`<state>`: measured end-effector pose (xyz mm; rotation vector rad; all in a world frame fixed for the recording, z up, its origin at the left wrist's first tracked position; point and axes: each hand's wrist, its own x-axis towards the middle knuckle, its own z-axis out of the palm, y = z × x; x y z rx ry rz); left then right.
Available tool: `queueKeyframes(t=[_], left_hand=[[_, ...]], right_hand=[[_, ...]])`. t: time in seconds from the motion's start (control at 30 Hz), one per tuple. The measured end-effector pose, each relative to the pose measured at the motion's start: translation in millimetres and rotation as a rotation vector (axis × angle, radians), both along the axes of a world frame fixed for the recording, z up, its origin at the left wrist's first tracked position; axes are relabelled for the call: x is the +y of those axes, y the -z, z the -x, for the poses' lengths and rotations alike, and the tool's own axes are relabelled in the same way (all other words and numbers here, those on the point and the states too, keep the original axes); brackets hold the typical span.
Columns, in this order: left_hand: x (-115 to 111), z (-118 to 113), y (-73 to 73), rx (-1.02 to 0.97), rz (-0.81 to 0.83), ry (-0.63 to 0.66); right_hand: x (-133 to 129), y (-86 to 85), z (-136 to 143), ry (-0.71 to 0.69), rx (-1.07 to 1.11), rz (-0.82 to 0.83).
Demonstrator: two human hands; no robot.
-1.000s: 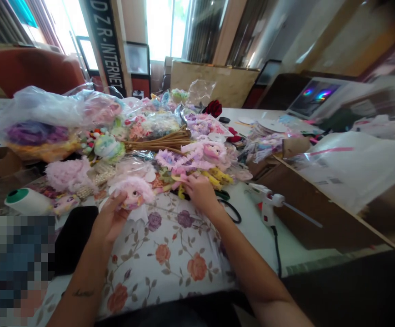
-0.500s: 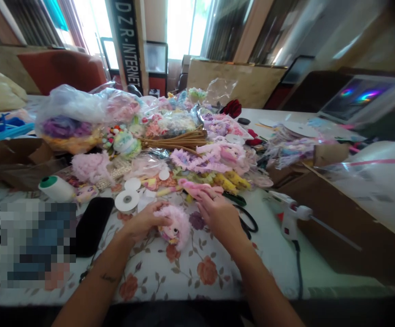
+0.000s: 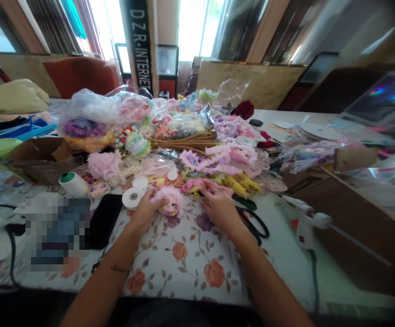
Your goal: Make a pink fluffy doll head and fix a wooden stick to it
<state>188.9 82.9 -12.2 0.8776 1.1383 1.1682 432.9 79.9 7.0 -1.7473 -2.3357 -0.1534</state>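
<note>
Pink fuzzy doll head [image 3: 172, 203] lies on the floral cloth [image 3: 180, 259] near the middle of the table [image 3: 286, 268], just in front of the craft pile. Ordered by size, the surrounding items are as follows. The table carries the floral cloth across its near edge. A brown cardboard box [image 3: 350, 218] sits toward the right edge. A clear plastic bag [image 3: 88, 118] with purple and yellow fluff stands toward the far left. A bundle of tan sticks [image 3: 187, 141] lies in the centre of the pile. A white glue gun [image 3: 304, 222] rests between the cardboard box and the cloth. A black phone [image 3: 106, 221] lies on the cloth to the left. Black-handled scissors [image 3: 253, 220] lie just beside the right wrist. A white thread spool [image 3: 72, 183] with a green cap lies near the left edge. A white tape roll [image 3: 131, 198] lies just beside the doll head.

The left hand [image 3: 146, 211] is closed on the doll head, fingers curled around its left side. The right hand [image 3: 219, 206] rests palm down, fingers narrow, fingertips touching a pink ruffled trim piece [image 3: 200, 184] at the front of the pile.
</note>
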Motion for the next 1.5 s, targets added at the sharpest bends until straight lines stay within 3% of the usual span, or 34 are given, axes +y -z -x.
queueKeyframes(t=[0.13,0.23,0.4,0.53,0.63,0.77,0.87,0.97,1.2,1.5], left_hand=[[4,-5,6.7,0.063,-0.034,-0.034],[8,-5,8.8,0.259,-0.115,-0.065],[5,-3,7.6,0.828,-0.413,-0.182],[-3,-8,7.6,1.140,-0.716,-0.337],[-8,-20,7.5,1.121,-0.944,-0.324],[-13,-34,5.3,1.001,-1.166,-0.199],[-12,-37,3.8,0.994,-1.219,-0.215],[-10,-34,2.9,1.020,-1.236,-0.250],[-8,-34,1.0,1.022,-1.228,-0.252],[-5,-35,6.8,1.039,-1.132,-0.205]], right_hand=[[-18,-11.0,3,0.057,-0.010,-0.199],[-24,-11.3,7,-0.023,0.099,-0.314],[-19,-2.4,10,-0.154,0.246,-0.244],[2,-18.0,7,-0.163,0.351,-0.224],[39,-47.0,13,-0.137,0.320,-0.234],[113,-80.8,38,-0.097,0.073,-0.185],[164,-87.5,61,-0.103,-0.007,-0.140],[198,-79.6,77,-0.102,-0.110,-0.073],[224,-56.9,78,-0.102,-0.251,-0.012],[222,-56.0,67,-0.123,-0.183,0.019]])
